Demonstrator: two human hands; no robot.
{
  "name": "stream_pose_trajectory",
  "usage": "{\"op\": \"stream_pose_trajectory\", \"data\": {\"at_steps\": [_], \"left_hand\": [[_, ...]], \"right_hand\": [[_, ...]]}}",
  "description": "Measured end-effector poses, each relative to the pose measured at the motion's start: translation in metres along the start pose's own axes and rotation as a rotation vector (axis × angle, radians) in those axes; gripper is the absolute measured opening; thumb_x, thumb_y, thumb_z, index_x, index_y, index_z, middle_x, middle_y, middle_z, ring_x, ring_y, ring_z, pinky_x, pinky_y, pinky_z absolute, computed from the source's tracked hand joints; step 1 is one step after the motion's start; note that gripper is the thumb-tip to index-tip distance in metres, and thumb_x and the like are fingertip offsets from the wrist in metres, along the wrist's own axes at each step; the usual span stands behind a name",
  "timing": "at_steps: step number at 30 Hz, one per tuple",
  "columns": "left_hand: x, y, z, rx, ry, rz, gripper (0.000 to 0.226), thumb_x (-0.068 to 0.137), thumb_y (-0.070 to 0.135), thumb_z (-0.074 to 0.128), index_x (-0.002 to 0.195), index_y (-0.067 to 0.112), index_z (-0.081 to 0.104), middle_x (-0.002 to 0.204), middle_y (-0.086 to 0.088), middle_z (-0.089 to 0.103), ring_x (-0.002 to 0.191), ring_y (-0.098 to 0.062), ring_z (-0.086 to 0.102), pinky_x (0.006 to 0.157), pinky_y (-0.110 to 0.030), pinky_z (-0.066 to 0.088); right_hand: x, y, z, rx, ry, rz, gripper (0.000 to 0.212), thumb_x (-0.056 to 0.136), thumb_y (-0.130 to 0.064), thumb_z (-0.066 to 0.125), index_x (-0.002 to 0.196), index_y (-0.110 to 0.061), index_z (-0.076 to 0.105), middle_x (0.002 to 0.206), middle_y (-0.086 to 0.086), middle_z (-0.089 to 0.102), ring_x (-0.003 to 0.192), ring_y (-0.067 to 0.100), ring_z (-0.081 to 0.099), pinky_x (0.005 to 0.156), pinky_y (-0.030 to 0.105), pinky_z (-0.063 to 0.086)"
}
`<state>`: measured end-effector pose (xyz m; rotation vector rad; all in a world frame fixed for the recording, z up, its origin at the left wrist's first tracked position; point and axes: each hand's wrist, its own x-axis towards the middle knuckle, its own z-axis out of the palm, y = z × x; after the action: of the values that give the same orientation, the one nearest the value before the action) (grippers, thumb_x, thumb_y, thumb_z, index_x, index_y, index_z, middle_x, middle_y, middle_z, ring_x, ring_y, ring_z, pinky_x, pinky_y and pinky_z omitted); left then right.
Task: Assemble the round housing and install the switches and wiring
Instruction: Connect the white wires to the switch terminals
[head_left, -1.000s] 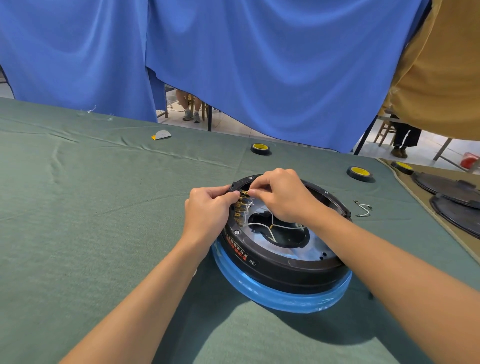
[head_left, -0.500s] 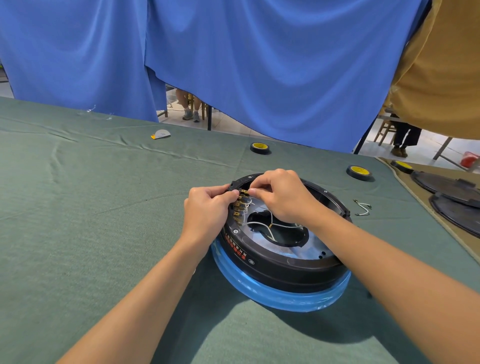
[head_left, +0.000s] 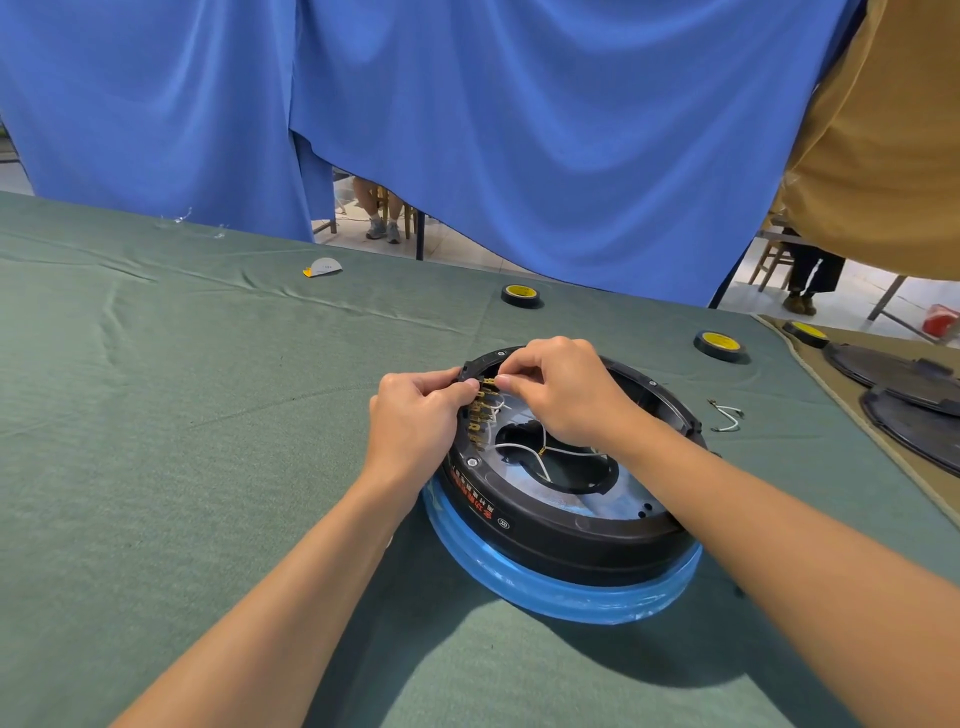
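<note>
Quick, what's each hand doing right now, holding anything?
Left hand: closed, pinching the switch terminals at the housing rim.
Right hand: closed, pinching a white wire end at the top terminal.

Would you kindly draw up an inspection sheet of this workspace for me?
Surface: green cloth table, wrinkled.
Job's things: black round housing on a blue ring; brass terminals along its left inner rim.
Clutter: three tape rolls, loose wire piece, paper scrap, dark round plates at right.
Hands: left hand and right hand both pinch at the topmost terminal.
Cables: white wires cross the housing's centre opening.
Surroundings: blue curtain; a seated person's legs behind it.
</note>
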<state>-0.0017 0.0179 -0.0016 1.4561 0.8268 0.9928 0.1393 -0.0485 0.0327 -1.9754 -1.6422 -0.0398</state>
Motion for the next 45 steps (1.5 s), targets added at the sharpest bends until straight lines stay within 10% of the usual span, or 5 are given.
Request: {"op": "stream_pose_trajectory", "data": {"at_steps": [11,20,26,38,45], "left_hand": [[0.003,-0.003,0.003,-0.030,0.029,-0.017,0.017,0.079,0.016,0.077,0.095,0.020,0.075,0.110,-0.003,0.073,0.104,-0.013,0.067,0.099,-0.039,0.051],[0.013,-0.001,-0.006,-0.066,0.019,-0.093,0.017,0.080,0.009,0.075,0.096,0.016,0.077,0.084,-0.004,0.077,0.084,-0.018,0.073,0.086,-0.036,0.057],[0.017,0.004,-0.013,-0.213,0.037,-0.119,0.017,0.080,-0.002,0.070,0.082,0.014,0.075,0.067,-0.001,0.074,0.058,-0.010,0.070,0.051,-0.017,0.053],[0.016,0.002,-0.011,-0.299,0.044,-0.126,0.015,0.080,-0.002,0.070,0.085,0.011,0.075,0.076,-0.009,0.076,0.067,-0.017,0.073,0.056,-0.022,0.056],[0.018,0.000,-0.010,-0.296,0.046,-0.130,0.015,0.081,-0.001,0.070,0.089,0.010,0.075,0.080,-0.010,0.076,0.072,-0.020,0.073,0.064,-0.026,0.059]], "right_hand": [[0.001,-0.006,0.002,-0.066,0.016,-0.045,0.019,0.094,-0.019,0.061,0.094,-0.007,0.076,0.081,0.006,0.068,0.075,0.017,0.055,0.069,0.031,0.045],[-0.009,0.015,-0.050,-0.124,0.032,0.062,0.017,0.093,-0.028,0.061,0.094,-0.019,0.075,0.082,-0.011,0.063,0.079,0.008,0.054,0.070,0.021,0.038],[-0.047,0.095,-0.077,-0.135,0.254,0.416,0.016,0.091,-0.017,0.061,0.090,-0.013,0.077,0.090,0.003,0.073,0.083,0.017,0.060,0.074,0.024,0.037],[-0.034,0.162,-0.046,-0.434,-0.092,0.382,0.051,0.086,0.011,0.049,0.120,-0.022,0.069,0.113,0.012,0.062,0.105,0.034,0.058,0.088,0.041,0.050],[-0.027,0.164,-0.058,-0.564,-0.218,0.318,0.023,0.089,-0.002,0.057,0.101,-0.013,0.074,0.105,0.011,0.067,0.097,0.031,0.061,0.082,0.041,0.054]]}}
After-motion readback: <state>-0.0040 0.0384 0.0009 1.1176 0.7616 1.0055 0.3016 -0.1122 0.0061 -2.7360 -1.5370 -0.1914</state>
